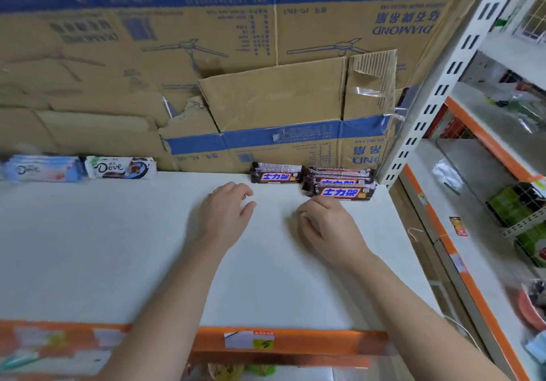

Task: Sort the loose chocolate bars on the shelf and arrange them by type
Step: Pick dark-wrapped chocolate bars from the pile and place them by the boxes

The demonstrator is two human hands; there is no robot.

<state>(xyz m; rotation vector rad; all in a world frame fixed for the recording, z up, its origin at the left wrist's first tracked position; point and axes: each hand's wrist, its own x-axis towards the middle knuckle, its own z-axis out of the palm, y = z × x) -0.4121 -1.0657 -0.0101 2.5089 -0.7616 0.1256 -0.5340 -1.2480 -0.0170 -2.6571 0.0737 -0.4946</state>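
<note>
On the white shelf point(118, 247), a stack of brown Snickers bars point(341, 187) lies at the back right, with a single Snickers bar point(276, 173) just left of it. Far to the left sit a white Dove bar point(121, 167) and a pale blue Dove bar point(41, 169). My left hand point(227, 212) hovers over the shelf with fingers relaxed, just below the single Snickers bar, holding nothing. My right hand point(325, 224) rests near the front of the stack, fingers loosely curled and empty.
Flattened cardboard boxes point(266, 70) line the back of the shelf. A white slotted upright point(437, 85) bounds the right side, with another shelving unit point(487, 173) of goods beyond. An orange price rail point(289, 342) runs along the front edge.
</note>
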